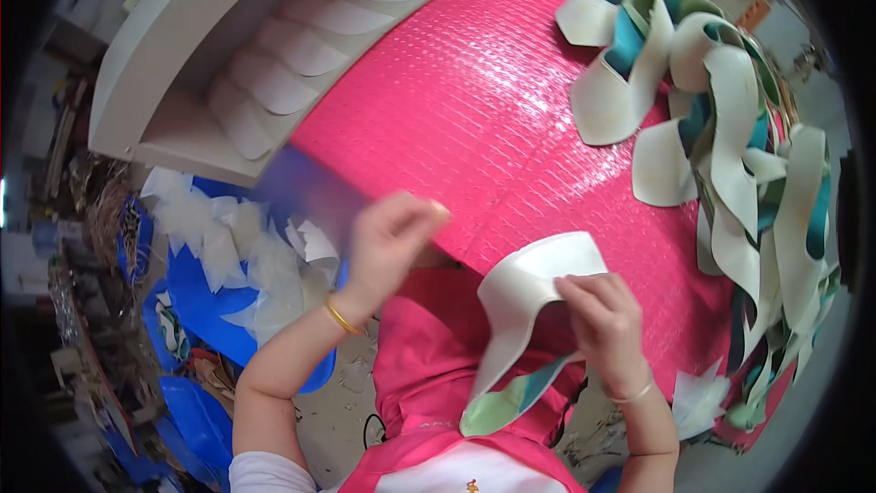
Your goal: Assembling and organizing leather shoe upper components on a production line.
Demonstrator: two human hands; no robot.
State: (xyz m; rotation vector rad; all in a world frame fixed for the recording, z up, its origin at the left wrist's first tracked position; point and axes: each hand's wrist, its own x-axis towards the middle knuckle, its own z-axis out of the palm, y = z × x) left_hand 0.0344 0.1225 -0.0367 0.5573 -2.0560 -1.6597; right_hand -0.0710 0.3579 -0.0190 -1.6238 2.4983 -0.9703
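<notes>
My right hand (602, 319) grips a curved white flexible piece (509, 301), whose underside shows light green and teal. The piece bends over my lap, with its green end hanging low. My left hand (392, 242) is raised near the table edge, with thumb and fingers pinched together. Beside it is a blurred, see-through bluish sheet (310, 187); whether my fingers hold it I cannot make out. A gold bangle circles my left wrist. Many similar white pieces (730, 146) with green and teal undersides lie heaped and overlapping on the right.
A shiny pink covering (456, 82) spreads over the table. At the far left stands a pale curved housing (182, 55) with a row of white rounded flat pieces (274, 82) inside. Crumpled translucent scraps (265, 256) fill a blue bag (214, 315) below. Another scrap (700, 404) lies lower right.
</notes>
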